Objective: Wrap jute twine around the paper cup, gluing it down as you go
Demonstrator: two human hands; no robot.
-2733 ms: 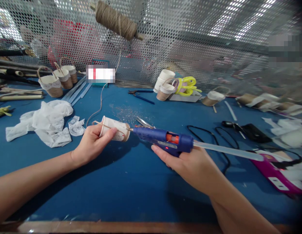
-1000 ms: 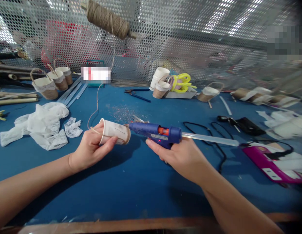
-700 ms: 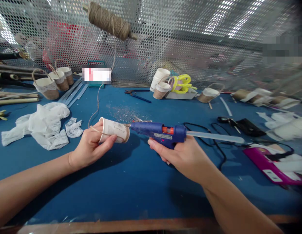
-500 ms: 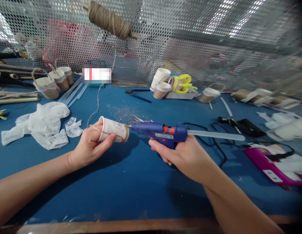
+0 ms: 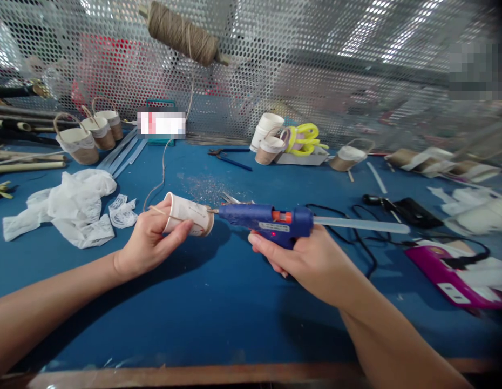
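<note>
My left hand is closed on a white paper cup, tipped on its side above the table with its base toward the right. A length of brown twine runs down to this hand from a spool and lies along the cup. In my right hand is a blue hot glue gun, its red light lit and a clear glue stick jutting from the back. The metal nozzle meets the cup's side close to its base; whether glue is coming out cannot be seen.
White lace lies at left, near several twine-wrapped cups. Blue-handled pliers rest toward the back beside stacked white cups and a box with yellow-handled scissors. Black cables and a magenta power strip occupy the right.
Almost nothing differs. The glue gun and its nozzle have shifted very slightly to the right, and the cup has turned a little in my left hand.
</note>
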